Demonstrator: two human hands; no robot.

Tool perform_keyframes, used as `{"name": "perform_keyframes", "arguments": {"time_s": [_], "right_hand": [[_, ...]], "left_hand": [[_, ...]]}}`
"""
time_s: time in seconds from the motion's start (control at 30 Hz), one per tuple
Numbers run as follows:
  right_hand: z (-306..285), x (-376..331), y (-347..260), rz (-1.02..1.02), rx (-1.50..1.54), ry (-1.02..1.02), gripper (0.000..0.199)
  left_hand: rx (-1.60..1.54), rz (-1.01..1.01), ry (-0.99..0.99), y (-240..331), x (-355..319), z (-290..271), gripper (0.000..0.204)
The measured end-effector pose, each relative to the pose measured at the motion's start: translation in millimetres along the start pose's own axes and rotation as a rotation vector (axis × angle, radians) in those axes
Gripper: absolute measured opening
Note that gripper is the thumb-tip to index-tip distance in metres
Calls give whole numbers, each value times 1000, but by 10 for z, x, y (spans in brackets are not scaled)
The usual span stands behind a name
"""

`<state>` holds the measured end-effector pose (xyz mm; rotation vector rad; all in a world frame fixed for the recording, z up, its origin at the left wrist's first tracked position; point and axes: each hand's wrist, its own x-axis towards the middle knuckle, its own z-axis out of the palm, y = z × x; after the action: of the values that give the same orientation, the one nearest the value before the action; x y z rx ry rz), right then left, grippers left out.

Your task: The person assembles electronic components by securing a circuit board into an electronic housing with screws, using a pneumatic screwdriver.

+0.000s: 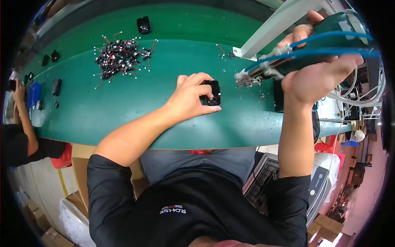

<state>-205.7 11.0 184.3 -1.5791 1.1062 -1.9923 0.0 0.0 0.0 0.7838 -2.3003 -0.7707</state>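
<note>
- The green work table (123, 111) was the biggest thing I saw, curving across the whole upper half of my view, with a white metal beam (279, 24) slanting over its far right part
- My right hand (317, 70) was raised above the table's right side, its fingers wrapped tight around the green body of a pneumatic screwdriver (304, 53); the tool lay nearly level, its metal tip pointing left toward the small part, close to it but not touching
- Two blue air hoses (337, 43) ran along the top of that tool and off to the right
- My left hand (190, 98) rested on the table near the middle, thumb and fingers clamped on a small black plastic housing (211, 93), which sat on the green surface just left of the tool's tip
- A heap of small black parts with red and white wires (119, 57) lay on the table farther back and to the left, well apart from both my hands
- A single black block (143, 24) stood alone beyond that heap, near the far edge
- At the far left another person's hand (17, 92) was at the table's end, beside a blue box (33, 94) and a few loose black pieces (56, 87)
</note>
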Motion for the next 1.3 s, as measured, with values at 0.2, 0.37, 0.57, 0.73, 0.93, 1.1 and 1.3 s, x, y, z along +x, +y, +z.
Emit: {"name": "perform_keyframes", "arguments": {"time_s": [0.2, 0.37, 0.57, 0.73, 0.93, 1.1, 1.3], "right_hand": [[51, -289, -1, 19, 89, -288, 112], [104, -496, 176, 115, 452, -180, 111], [105, -550, 240, 117, 497, -194, 111], [261, -560, 140, 212, 237, -3, 111], [196, -685, 220, 299, 522, -146, 110], [255, -553, 275, 147, 206, -52, 107], [135, -108, -399, -19, -63, -324, 105]], "left_hand": [[-18, 32, 66, 22, 21, 14, 34], [-25, 36, 62, 8, 15, 13, 35], [-20, 18, 38, 27, 20, 0, 34], [-26, 2, 16, 30, 24, -15, 34], [-23, 43, 53, 14, 21, -13, 35], [1, 70, 74, -45, 12, 26, 49], [-127, -67, 51, 57, 41, -7, 58]]}}
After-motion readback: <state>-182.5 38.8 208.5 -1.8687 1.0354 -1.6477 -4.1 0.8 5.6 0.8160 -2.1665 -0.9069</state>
